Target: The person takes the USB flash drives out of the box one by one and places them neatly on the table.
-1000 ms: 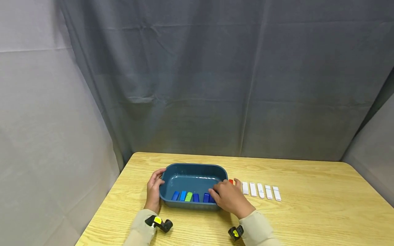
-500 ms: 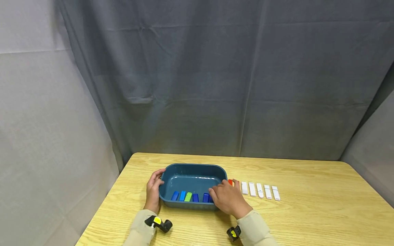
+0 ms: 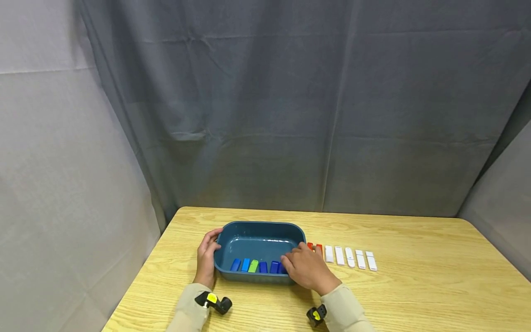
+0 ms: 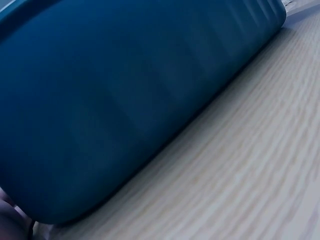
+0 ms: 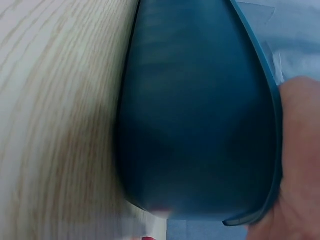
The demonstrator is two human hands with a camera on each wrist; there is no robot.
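Observation:
A dark teal plastic basin (image 3: 261,277) stands near the left of the wooden table. Along its near inner wall lie several small sticks that look like USB sticks, among them a green stick (image 3: 253,266), a light blue stick (image 3: 245,264) and a dark blue stick (image 3: 274,267). My left hand (image 3: 206,258) holds the basin's left end, thumb at the rim. Over the right end reaches my right hand (image 3: 309,267), its thumb down inside beside the rightmost blue stick (image 3: 282,268), which it partly covers. The right fingertips inside the basin are hidden, so their grip is unclear.
Right of the basin lies a row of sticks: two red ones, of which one red stick (image 3: 319,247) is plainer, then several white ones such as the white stick (image 3: 339,256). A grey curtain (image 3: 265,138) hangs behind the table (image 3: 415,276).
The two rightmost dark blue sticks have slid slightly left, nearer the rest of the row. The right hand's outer finger has drawn in, uncovering more red. The left hand stays in place.

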